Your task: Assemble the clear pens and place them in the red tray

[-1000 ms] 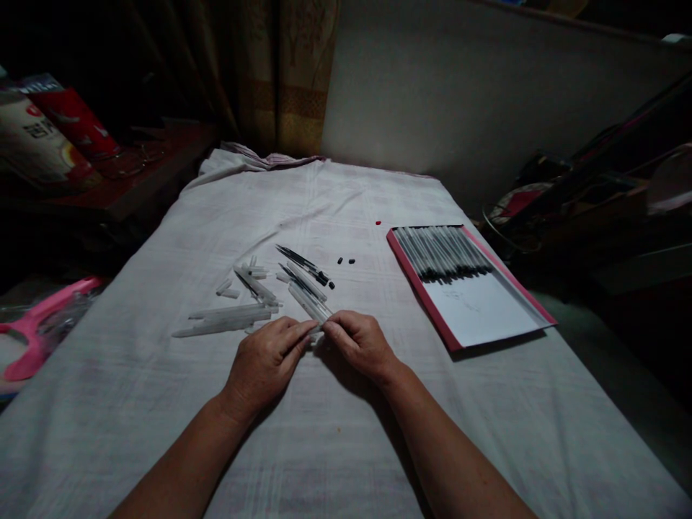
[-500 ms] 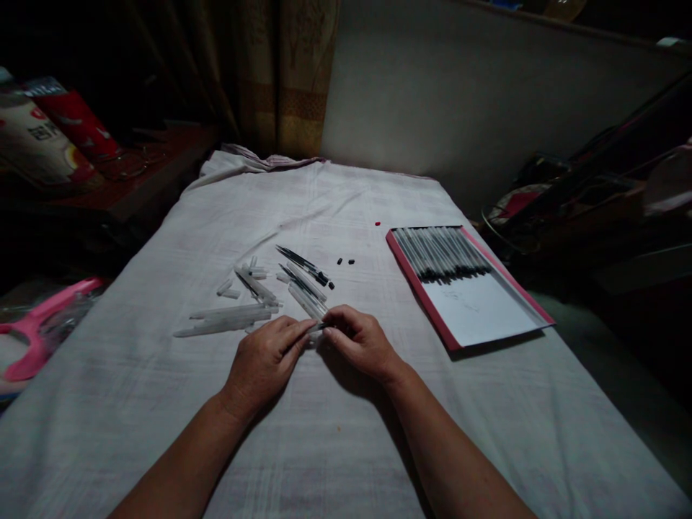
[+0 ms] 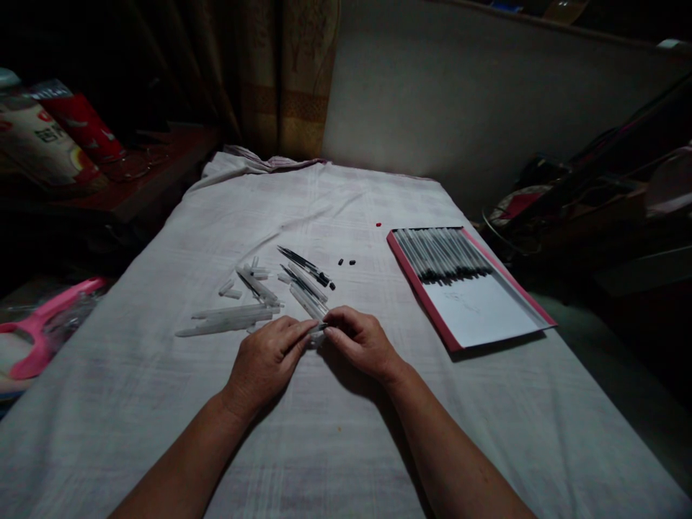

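Between them, my left hand (image 3: 270,353) and my right hand (image 3: 360,341) pinch a small pen (image 3: 321,326), dark at its right part and mostly covered by the fingertips. Both hands are closed and almost touch. Just beyond them lie clear pen barrels (image 3: 308,299). Left of these are more frosted barrels (image 3: 230,318) and short clear caps (image 3: 231,289). A bunch of dark ink refills (image 3: 303,264) rests farther out, with two small black plugs (image 3: 347,262) to its right and a tiny red piece (image 3: 378,225) beyond.
At the right, a pink-edged box lid (image 3: 419,303) holds a row of pens with black ends (image 3: 443,254). A pale checked cloth (image 3: 346,461) covers the table. Off its left side are a pink handle (image 3: 40,324) and a bottle (image 3: 46,140) on a dark red stand.
The hands stay in the same place and keep their pinch on the pen. The whole view has shifted very slightly; nothing else has visibly moved.
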`<state>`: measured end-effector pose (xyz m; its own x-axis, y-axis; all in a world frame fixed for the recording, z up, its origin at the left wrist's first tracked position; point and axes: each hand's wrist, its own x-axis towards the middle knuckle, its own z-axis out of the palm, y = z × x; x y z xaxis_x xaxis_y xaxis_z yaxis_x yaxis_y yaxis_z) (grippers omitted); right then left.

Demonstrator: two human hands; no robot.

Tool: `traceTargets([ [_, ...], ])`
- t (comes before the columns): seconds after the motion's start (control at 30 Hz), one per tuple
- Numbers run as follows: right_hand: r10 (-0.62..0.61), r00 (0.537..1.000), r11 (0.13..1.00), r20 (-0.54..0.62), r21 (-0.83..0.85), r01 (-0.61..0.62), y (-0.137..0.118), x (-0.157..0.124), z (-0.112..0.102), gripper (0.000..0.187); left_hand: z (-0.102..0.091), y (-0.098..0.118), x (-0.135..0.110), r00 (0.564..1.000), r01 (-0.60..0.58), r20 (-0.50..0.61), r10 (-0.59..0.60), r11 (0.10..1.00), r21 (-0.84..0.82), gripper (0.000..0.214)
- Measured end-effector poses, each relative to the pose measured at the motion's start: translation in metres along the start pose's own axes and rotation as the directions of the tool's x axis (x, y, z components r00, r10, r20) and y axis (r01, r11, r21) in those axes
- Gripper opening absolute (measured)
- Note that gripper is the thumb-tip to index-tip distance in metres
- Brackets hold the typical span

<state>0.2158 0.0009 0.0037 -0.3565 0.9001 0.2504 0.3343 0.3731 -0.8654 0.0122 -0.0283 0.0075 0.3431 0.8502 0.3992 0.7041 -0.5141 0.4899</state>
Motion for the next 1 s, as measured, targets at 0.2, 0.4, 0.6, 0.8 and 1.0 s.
traceTargets([
  [0.2,0.015,1.000,1.000,0.014,-0.022,-0.014,0.000,0.000,-0.001,0.012,0.001,0.000,-0.001,1.000,-0.005,0.015,0.005,1.000,0.013,0.025],
  [0.4,-0.007,1.000,1.000,0.019,-0.030,0.007,0.000,-0.001,0.000,0.012,0.000,0.000,-0.001,1.000,0.021,0.017,-0.021,1.000,0.006,0.025],
  [0.6,0.015,1.000,1.000,0.004,-0.013,-0.015,-0.006,0.001,0.001,0.018,-0.001,0.000,0.000,1.000,-0.002,-0.015,0.002,0.999,0.036,0.028],
  [0.8,0.113,0.982,0.990,-0.152,0.100,-0.098,-0.002,0.002,-0.015,0.019,-0.014,-0.010,0.003,0.994,0.106,0.011,-0.108,0.988,0.108,0.036],
  [1.0,0.222,0.958,0.953,-0.182,0.250,-0.173,0.006,0.004,-0.018,0.021,-0.017,-0.011,0.008,0.987,0.149,-0.049,-0.152,0.987,-0.064,0.029],
])
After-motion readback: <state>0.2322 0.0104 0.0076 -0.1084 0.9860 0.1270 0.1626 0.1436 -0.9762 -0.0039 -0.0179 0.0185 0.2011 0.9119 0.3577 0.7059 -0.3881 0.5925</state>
